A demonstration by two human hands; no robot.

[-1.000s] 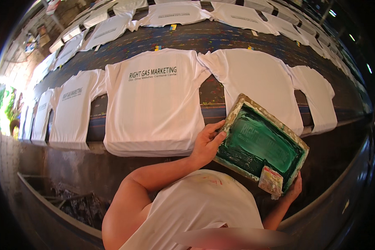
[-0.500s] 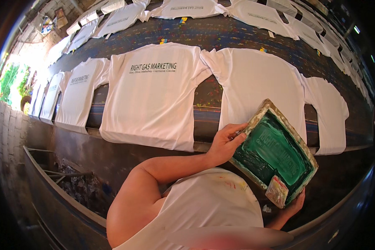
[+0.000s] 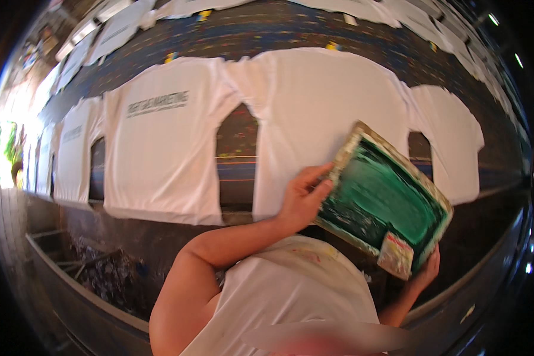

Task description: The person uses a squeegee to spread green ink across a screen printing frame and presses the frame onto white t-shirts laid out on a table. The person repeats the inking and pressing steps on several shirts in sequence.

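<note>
dark lettering (image 3: 158, 103), a bold line above a smaller one, runs blurred across a white shirt (image 3: 163, 148); similar print (image 3: 73, 133) marks the neighbouring shirt (image 3: 74, 163) to its left.

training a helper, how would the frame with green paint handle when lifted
The frame is probably stiff, given its thick rim. Its glossy green paint looks wet, so likely slippery. The block lying across its edge could slide if tipped.

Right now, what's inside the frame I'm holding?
Green ink spreads across the inside of the frame, and a paint-stained block lies at its lower edge, overlapping the rim. What the ink and block cover can't be seen.
</note>
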